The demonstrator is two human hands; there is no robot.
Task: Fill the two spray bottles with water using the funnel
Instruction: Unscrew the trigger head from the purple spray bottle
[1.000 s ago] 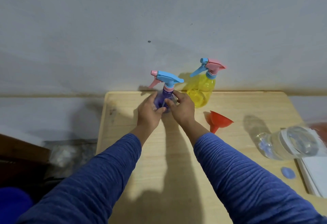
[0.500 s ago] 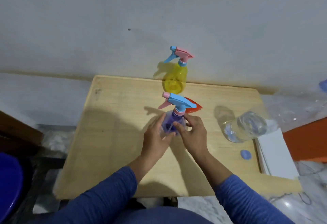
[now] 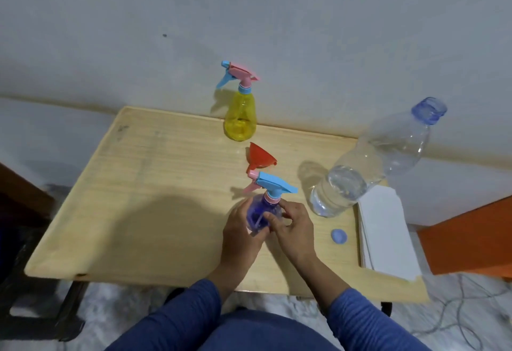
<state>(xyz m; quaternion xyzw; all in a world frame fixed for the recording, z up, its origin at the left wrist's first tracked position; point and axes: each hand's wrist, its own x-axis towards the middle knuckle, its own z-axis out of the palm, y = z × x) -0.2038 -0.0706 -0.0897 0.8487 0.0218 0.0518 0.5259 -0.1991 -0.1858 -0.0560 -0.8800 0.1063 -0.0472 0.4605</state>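
Currently both my hands clasp the purple spray bottle (image 3: 261, 216), trigger head on.
Risk: my left hand (image 3: 241, 235) and right hand (image 3: 293, 228) tipping it while unscrewing; uncapped water bottle (image 3: 368, 162) stands near.

Plain home room (small wooden table (image 3: 155, 184))

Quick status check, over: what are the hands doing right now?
Left hand and right hand grip purple spray bottle, sprayer on. Funnel lying idle. Nothing blocking.
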